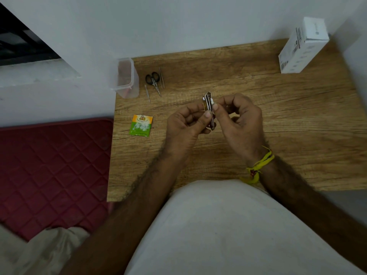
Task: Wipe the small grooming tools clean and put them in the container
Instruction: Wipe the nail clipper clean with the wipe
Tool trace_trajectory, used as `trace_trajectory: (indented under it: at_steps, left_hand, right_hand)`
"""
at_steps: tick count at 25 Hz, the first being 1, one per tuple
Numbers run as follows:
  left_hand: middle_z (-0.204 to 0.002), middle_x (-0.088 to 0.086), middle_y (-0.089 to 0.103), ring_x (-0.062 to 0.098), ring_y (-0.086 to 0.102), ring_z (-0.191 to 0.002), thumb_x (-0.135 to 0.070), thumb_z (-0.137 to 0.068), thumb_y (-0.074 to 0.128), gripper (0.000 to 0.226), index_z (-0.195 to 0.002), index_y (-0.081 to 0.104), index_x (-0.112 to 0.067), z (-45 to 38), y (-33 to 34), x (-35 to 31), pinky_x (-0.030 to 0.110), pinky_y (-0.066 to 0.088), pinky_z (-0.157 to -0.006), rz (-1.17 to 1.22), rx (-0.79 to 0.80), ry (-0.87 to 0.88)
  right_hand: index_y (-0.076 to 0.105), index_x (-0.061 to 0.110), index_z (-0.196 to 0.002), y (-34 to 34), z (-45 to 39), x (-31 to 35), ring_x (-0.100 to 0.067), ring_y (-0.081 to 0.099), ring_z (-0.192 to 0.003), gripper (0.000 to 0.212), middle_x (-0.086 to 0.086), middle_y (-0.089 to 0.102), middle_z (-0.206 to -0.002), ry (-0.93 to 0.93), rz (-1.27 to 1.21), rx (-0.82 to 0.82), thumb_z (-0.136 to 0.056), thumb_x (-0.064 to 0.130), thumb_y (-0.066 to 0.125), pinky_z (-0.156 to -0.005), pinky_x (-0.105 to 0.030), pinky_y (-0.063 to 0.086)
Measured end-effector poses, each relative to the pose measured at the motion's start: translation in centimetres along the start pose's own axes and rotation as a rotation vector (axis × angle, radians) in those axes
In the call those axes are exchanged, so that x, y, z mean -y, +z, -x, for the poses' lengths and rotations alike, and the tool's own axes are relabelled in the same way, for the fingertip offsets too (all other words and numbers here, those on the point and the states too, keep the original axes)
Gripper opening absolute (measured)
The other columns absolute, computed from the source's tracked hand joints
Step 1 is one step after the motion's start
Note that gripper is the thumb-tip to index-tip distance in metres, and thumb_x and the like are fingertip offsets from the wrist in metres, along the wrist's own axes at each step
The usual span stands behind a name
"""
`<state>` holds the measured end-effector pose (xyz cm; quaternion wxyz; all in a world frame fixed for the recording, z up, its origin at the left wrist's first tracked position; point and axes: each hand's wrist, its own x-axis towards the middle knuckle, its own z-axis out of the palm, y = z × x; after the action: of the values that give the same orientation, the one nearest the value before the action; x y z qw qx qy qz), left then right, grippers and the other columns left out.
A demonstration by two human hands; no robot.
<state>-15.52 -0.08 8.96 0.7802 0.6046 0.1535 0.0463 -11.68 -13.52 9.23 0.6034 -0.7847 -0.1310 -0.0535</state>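
While the left hand grips a metal nail clipper above the wooden table, the right hand pinches a white wad against it, with scissors and the clear container farther back.

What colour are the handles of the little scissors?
Black, on the scissors; seen in the head view.

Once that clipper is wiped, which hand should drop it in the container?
Probably the left hand. It already grips the clipper, and the container stands at the table's far left corner, on its side. The right hand pinches a white wipe and would have to cross over.
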Motion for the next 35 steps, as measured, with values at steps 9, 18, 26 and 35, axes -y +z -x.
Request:
trace_trajectory:
  at_steps: [9, 18, 26, 35]
  left_hand:
    - [-0.09, 0.014, 0.074, 0.019, 0.069, -0.072, -0.003, -0.093, 0.066, 0.025, -0.115, 0.061, 0.007, 0.2, -0.3, 0.0, 0.024, 0.052, -0.058, -0.036, 0.053, 0.004]
    - [-0.091, 0.011, 0.074, 0.019, 0.071, -0.082, -0.002, -0.095, 0.062, 0.023, -0.117, 0.064, 0.004, 0.1, -0.5, 0.0, 0.025, 0.056, -0.07, 0.009, 0.076, -0.026]
    - [-0.095, 0.012, 0.074, 0.013, 0.07, -0.079, 0.001, -0.093, 0.064, 0.029, -0.122, 0.064, 0.002, 0.4, -0.4, -0.1, 0.022, 0.054, -0.066, -0.013, 0.099, -0.006]
    - [-0.092, 0.019, 0.073, 0.02, 0.071, -0.074, -0.001, -0.092, 0.067, 0.028, -0.118, 0.061, 0.007, 0.6, -0.6, -0.3, 0.024, 0.054, -0.061, -0.057, 0.104, 0.059]
  right_hand:
    - [0.067, 0.031, -0.093, -0.7, 0.4, 0.2, -0.015, 0.062, -0.077, 0.016, 0.016, 0.064, -0.083, 0.078, -0.067, -0.051, -0.094, 0.015, 0.07, -0.055, -0.033, 0.051]
    - [0.069, 0.014, -0.095, -0.3, 0.2, 0.8, -0.013, 0.066, -0.077, 0.004, 0.004, 0.07, -0.084, 0.085, -0.107, 0.034, -0.095, 0.009, 0.07, -0.053, -0.023, 0.053]
    - [0.068, 0.004, -0.094, 0.1, -0.3, 0.7, -0.009, 0.059, -0.079, 0.007, 0.002, 0.065, -0.091, -0.234, 0.209, -0.012, -0.094, 0.011, 0.067, -0.062, -0.02, 0.043]
    - [0.066, 0.002, -0.093, -0.2, -0.9, 0.5, -0.014, 0.057, -0.082, 0.004, -0.006, 0.063, -0.091, -0.363, 0.319, -0.002, -0.095, 0.005, 0.064, -0.065, -0.023, 0.046]
